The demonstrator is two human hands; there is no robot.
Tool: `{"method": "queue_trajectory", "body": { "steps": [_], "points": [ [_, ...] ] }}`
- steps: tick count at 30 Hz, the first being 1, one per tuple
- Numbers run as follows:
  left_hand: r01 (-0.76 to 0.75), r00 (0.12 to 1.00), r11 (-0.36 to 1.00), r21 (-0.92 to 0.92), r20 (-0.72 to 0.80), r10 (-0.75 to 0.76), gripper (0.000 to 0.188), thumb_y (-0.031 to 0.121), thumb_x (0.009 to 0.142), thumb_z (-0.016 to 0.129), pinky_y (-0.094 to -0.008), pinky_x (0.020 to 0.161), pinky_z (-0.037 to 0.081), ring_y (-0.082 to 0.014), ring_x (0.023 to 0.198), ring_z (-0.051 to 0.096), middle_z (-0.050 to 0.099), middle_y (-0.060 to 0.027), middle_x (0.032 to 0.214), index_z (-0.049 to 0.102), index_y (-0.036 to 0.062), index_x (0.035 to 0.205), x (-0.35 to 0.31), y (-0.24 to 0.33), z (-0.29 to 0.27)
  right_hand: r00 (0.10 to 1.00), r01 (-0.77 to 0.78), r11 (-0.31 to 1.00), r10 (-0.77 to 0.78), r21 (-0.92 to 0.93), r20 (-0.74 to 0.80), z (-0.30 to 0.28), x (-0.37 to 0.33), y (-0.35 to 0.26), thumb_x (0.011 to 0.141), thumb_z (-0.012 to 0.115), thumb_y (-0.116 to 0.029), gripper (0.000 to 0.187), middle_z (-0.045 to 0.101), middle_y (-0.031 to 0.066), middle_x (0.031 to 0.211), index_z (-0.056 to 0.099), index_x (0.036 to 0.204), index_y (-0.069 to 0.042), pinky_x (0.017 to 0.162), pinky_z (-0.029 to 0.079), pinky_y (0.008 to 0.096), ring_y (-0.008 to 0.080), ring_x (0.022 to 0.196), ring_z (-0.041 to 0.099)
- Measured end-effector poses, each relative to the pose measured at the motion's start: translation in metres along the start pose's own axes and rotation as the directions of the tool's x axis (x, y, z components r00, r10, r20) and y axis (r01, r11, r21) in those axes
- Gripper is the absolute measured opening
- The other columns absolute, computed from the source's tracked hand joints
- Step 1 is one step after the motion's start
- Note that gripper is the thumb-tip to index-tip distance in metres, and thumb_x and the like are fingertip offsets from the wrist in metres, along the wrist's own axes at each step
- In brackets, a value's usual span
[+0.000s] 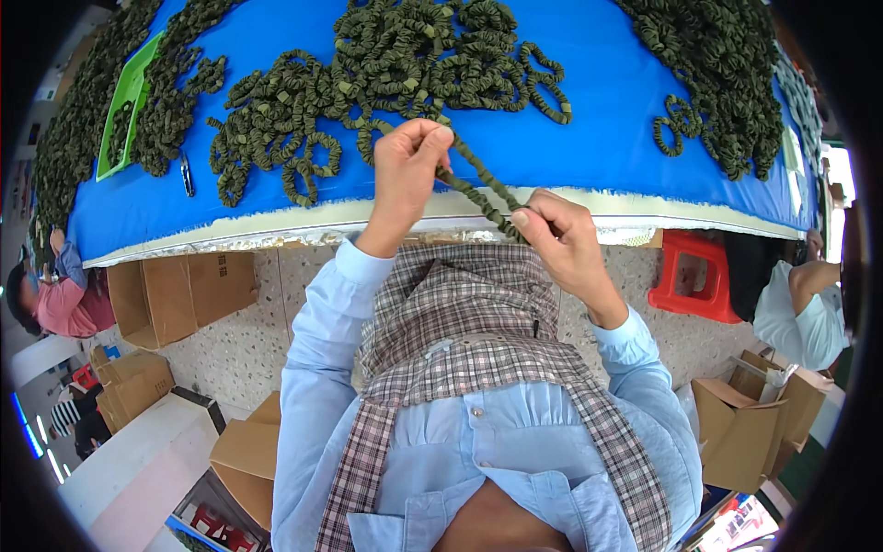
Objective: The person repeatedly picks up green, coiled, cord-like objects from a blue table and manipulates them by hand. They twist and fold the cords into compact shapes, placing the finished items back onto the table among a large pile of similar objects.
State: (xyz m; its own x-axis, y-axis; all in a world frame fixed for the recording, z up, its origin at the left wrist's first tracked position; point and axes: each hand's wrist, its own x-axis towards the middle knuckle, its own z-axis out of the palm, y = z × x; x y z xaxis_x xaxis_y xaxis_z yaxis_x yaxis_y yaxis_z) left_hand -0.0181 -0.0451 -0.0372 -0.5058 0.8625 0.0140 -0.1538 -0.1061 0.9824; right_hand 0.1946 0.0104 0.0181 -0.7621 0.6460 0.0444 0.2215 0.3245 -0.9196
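Note:
Between my hands a dark green scrunchie (489, 195) is stretched into a long narrow loop over the table's near edge. My left hand (409, 166) pinches its upper left end between thumb and fingers. At its lower right end, my right hand (558, 235) grips it the same way. Just beyond my hands lies a big pile of similar green scrunchies (395, 55), some spilling toward the near edge. A smaller loose pair (550, 87) rests at that pile's right side.
Another heap of scrunchies (717, 74) covers the table's right. A green tray (129, 110) and a small dark tool (187, 175) lie on the blue cloth (607, 129) at left. Below stand cardboard boxes (184, 290) and a red stool (694, 276). People sit at both sides.

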Motion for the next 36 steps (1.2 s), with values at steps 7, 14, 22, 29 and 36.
{"method": "queue_trajectory", "body": {
  "steps": [7,14,22,29,36],
  "points": [
    [0.265,0.933,0.949,-0.17,0.294,-0.208,0.037,0.033,0.098,0.05,-0.0311,0.078,0.051,-0.0173,0.086,0.062,0.064,-0.0099,0.096,0.053,0.0007,0.115,-0.008,0.013,0.041,0.963,-0.173,0.958,0.213,0.23,-0.163,-0.006,0.028,0.03,0.094,0.058,-0.022,0.025,0.052,-0.0041,0.066,0.063,0.084,0.0,0.052,0.035,0.022,0.0037,0.059,0.043],
    [0.26,0.938,0.944,-0.205,0.286,-0.196,0.049,0.037,0.1,0.041,-0.0389,0.09,0.049,-0.0284,0.101,0.062,0.061,-0.0188,0.112,0.045,-0.0015,0.128,-0.014,0.001,0.023,0.918,-0.203,0.886,0.32,0.418,-0.233,-0.031,0.034,0.045,0.095,0.057,-0.025,0.026,0.056,-0.0031,0.071,0.067,0.096,-0.001,0.053,0.039,0.0181,0.0035,0.059,0.048],
    [0.262,0.945,0.921,-0.288,0.272,-0.183,0.037,0.023,0.098,0.05,-0.0366,0.089,0.051,-0.0238,0.099,0.063,0.061,-0.0172,0.111,0.049,-0.0036,0.123,-0.021,-0.01,0.014,0.728,0.22,0.724,0.325,0.654,-0.604,-0.101,0.055,0.08,0.093,0.058,-0.023,0.027,0.063,0.0045,0.088,0.063,0.107,0.0,0.059,0.044,0.0182,0.0087,0.071,0.057],
    [0.288,0.936,0.91,-0.299,0.287,-0.202,0.035,0.02,0.098,0.049,-0.0364,0.089,0.051,-0.0231,0.098,0.063,0.061,-0.0171,0.111,0.049,-0.0035,0.124,-0.019,-0.008,0.014,0.885,-0.209,0.921,0.321,0.329,-0.337,-0.095,0.087,0.063,0.088,0.064,-0.024,0.026,0.065,0.009,0.094,0.065,0.099,0.0,0.067,0.048,0.028,0.0173,0.081,0.061],
    [0.319,0.929,0.903,-0.286,0.285,-0.238,0.035,0.02,0.098,0.05,-0.0358,0.088,0.051,-0.0227,0.098,0.063,0.061,-0.0167,0.111,0.049,-0.0035,0.123,-0.018,-0.005,0.014,0.965,-0.21,0.845,0.097,-0.492,-0.245,-0.078,0.105,0.061,0.08,0.07,-0.02,0.024,0.061,0.0133,0.078,0.061,0.085,0.002,0.068,0.047,0.0366,0.0255,0.074,0.058]
  ]
}}
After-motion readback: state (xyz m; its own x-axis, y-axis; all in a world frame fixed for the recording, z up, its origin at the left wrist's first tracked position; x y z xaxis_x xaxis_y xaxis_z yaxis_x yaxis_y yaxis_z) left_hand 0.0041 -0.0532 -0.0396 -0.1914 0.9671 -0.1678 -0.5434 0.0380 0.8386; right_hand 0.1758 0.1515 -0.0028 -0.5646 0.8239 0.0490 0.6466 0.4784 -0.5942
